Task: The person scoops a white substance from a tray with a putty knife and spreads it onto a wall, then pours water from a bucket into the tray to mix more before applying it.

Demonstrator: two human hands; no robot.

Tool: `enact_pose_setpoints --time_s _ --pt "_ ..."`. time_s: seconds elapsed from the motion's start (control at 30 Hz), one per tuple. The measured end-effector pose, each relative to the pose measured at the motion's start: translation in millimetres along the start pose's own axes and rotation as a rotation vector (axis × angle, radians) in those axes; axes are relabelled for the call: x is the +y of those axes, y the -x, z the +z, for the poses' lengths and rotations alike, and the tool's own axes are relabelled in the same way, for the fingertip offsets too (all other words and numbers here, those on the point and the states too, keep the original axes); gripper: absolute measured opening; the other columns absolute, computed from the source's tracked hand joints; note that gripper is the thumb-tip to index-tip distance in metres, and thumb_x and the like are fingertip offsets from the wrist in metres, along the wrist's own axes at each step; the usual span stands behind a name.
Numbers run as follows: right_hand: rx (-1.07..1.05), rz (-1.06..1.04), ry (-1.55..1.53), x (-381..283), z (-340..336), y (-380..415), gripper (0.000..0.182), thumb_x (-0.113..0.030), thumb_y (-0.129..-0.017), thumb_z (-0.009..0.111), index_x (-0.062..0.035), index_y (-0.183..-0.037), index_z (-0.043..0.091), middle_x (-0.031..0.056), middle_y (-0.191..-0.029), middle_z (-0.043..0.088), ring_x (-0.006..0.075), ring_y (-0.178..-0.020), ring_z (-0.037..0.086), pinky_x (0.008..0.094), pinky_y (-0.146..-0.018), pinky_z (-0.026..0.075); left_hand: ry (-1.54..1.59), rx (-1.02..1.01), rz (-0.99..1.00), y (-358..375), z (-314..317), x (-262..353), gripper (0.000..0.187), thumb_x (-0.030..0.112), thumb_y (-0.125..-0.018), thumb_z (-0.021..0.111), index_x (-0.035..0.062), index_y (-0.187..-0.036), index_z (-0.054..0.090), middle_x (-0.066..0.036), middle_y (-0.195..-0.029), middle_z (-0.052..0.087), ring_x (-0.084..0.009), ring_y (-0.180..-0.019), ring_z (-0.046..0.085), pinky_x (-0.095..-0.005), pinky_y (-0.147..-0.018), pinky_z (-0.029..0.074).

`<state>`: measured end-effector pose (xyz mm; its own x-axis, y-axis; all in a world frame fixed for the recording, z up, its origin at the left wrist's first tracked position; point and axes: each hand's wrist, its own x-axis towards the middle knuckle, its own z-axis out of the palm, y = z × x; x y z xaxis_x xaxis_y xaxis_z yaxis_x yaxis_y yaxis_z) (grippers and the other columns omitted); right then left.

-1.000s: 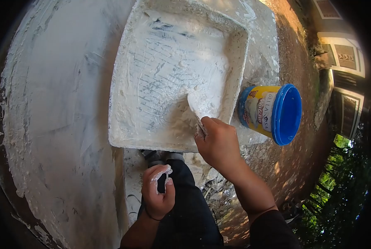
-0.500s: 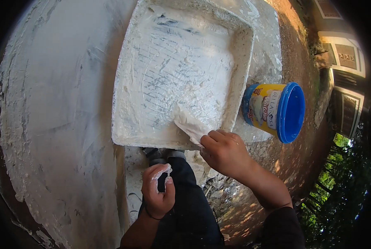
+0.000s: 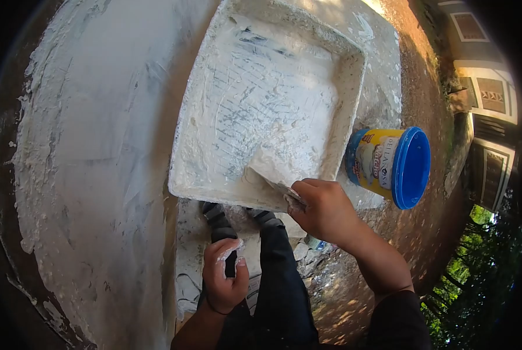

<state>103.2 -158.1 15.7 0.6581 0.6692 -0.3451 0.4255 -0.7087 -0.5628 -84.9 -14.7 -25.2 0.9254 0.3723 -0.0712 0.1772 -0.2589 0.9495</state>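
Observation:
My right hand (image 3: 325, 213) grips a putty knife (image 3: 268, 174), its blade smeared with white paste. The blade lies against the near end of a shallow tray (image 3: 182, 153), whose floor and walls are coated in the same paste. My left hand (image 3: 221, 279) hangs below the tray's near edge with nothing in it. Its fingers are curved, with a gap to the thumb and white paste on the tips.
To the left stretches a large paste-covered surface (image 3: 91, 175). A blue and yellow plastic bucket (image 3: 379, 163) stands right of the tray on a stained board (image 3: 378, 93). Below are my legs and feet (image 3: 217, 219), and rough ground (image 3: 354, 291) extends to the right.
The view has shifted, so the tray and bucket sit slightly lower and farther right. The putty knife stays in my right hand at the tray's near end. My left hand keeps its curved shape.

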Motion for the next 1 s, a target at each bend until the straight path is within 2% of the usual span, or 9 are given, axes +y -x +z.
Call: enact_pose_setpoints --time_s 0.17,0.2,0.23,0.33,0.37,0.57,0.67,0.83,1.0 --pt "-0.039 0.024 -0.112 13.9 -10.2 -16.2 0.019 -0.009 -0.069 0.067 0.0013 -0.081 0.058 0.0163 -0.072 0.061 0.0389 -0.070 0.060 0.0435 -0.065 0.049 -0.042 0.104 -0.023 11.7 3.9 0.7 0.031 -0.001 -0.077 0.056 -0.0037 -0.108 0.053 -0.019 -0.103 0.057 -0.0309 -0.092 0.058 -0.0366 -0.082 0.047" --pt "-0.040 0.065 -0.207 21.1 -15.3 -17.7 0.020 -0.009 -0.072 0.069 0.0024 -0.088 0.063 0.0159 -0.074 0.064 0.0291 -0.068 0.065 0.0371 -0.065 0.050 -0.035 0.135 -0.030 14.9 8.1 0.4 0.031 -0.001 -0.077 0.056 -0.0042 -0.107 0.053 -0.019 -0.103 0.057 -0.0309 -0.092 0.058 -0.0366 -0.081 0.047" --pt "-0.044 0.063 -0.200 30.4 -17.8 -16.5 0.020 -0.009 -0.072 0.069 0.0024 -0.088 0.063 0.0159 -0.074 0.064 0.0291 -0.068 0.065 0.0371 -0.065 0.050 -0.030 0.141 -0.032 17.8 12.7 1.1 0.031 -0.001 -0.077 0.056 -0.0042 -0.107 0.053 -0.019 -0.103 0.057 -0.0309 -0.092 0.058 -0.0366 -0.081 0.047" --pt "-0.067 0.221 -0.572 54.2 -21.0 -16.2 0.022 -0.009 -0.079 0.069 0.0014 -0.099 0.066 0.0089 -0.082 0.068 0.0040 -0.073 0.053 0.0259 -0.068 0.048 -0.049 0.164 -0.049 25.5 23.8 6.5 0.028 -0.002 -0.078 0.055 -0.0054 -0.106 0.053 -0.020 -0.102 0.057 -0.0312 -0.091 0.058 -0.0368 -0.080 0.047" --pt "-0.067 0.211 -0.566 58.8 -21.5 -14.9 0.022 -0.009 -0.079 0.069 0.0014 -0.099 0.066 0.0089 -0.082 0.068 0.0040 -0.073 0.053 0.0259 -0.068 0.048 -0.048 0.174 -0.043 26.5 27.9 10.2 0.028 -0.002 -0.078 0.055 -0.0054 -0.106 0.053 -0.020 -0.102 0.057 -0.0312 -0.091 0.058 -0.0368 -0.080 0.047" --pt "0.019 0.241 -0.824 65.5 -34.6 -3.9 0.024 -0.009 -0.080 0.070 0.0031 -0.100 0.065 0.0059 -0.082 0.068 0.0042 -0.075 0.053 0.0251 -0.070 0.048 -0.006 0.219 -0.045 22.8 43.9 28.9 0.028 -0.003 -0.078 0.054 -0.0061 -0.106 0.052 -0.020 -0.102 0.057 -0.0318 -0.091 0.058 -0.0376 -0.081 0.047" --pt "0.109 0.042 -0.751 58.8 -44.0 -6.3 0.021 -0.005 -0.076 0.069 0.0019 -0.096 0.066 0.0083 -0.077 0.067 0.0101 -0.069 0.059 0.0267 -0.068 0.048 -0.018 0.228 -0.028 20.6 51.3 33.9 0.028 -0.003 -0.078 0.054 -0.0060 -0.106 0.052 -0.020 -0.101 0.057 -0.0317 -0.090 0.058 -0.0375 -0.080 0.047" --pt "-0.196 -0.431 0.081 37.9 -25.5 -24.9 0.016 -0.008 -0.071 0.060 -0.0007 -0.085 0.060 0.0177 -0.073 0.062 0.0366 -0.072 0.061 0.0406 -0.067 0.051 -0.025 0.228 -0.032 23.0 59.6 38.2 0.028 -0.004 -0.077 0.054 -0.0058 -0.105 0.053 -0.019 -0.101 0.057 -0.0315 -0.090 0.057 -0.0375 -0.080 0.046" --pt "-0.112 -0.355 0.109 25.3 -28.8 -20.1 0.018 -0.009 -0.067 0.065 -0.0009 -0.080 0.055 0.0156 -0.072 0.058 0.0359 -0.071 0.060 0.0429 -0.066 0.049 -0.063 0.240 -0.030 24.8 56.6 33.9 0.024 0.002 -0.086 0.049 -0.0058 -0.108 0.051 -0.016 -0.104 0.054 -0.0218 -0.090 0.055 -0.0316 -0.080 0.045"
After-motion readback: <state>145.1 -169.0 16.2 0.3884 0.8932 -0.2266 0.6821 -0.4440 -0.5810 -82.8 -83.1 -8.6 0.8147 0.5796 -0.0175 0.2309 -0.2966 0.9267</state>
